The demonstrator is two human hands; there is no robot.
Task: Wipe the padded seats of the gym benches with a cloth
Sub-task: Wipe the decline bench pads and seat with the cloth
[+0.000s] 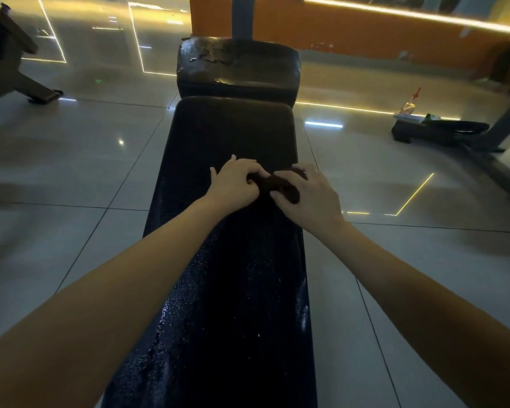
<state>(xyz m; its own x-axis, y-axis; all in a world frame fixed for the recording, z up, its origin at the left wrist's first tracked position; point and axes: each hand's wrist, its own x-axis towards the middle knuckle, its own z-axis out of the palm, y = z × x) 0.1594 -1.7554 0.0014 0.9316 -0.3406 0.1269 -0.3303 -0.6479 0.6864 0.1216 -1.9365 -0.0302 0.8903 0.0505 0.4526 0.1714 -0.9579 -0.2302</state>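
Cloth (pixel 281 186) lies bunched on the bench pad (pixel 233 134), gripped by left hand (pixel 236 184) and right hand (pixel 311 197).

Glossy tiled floor (pixel 71 160), orange wall (pixel 351 28), bottle (pixel 409 107) on a dark platform (pixel 407 134).

The padded seat (pixel 233 290) is black, with a fine speckle of pale flecks along its near half, and the bunched cloth (pixel 280 185) on it is dark brown (barely lighter than the padding). The shorter pad (pixel 239 72) beyond is black too, with pale cracked patches near its top edge. The floor (pixel 71 172) is pale grey tile crossed by thin dark grout lines and yellow streaks of light, and the wall (pixel 351 28) is orange with chipped whitish spots.
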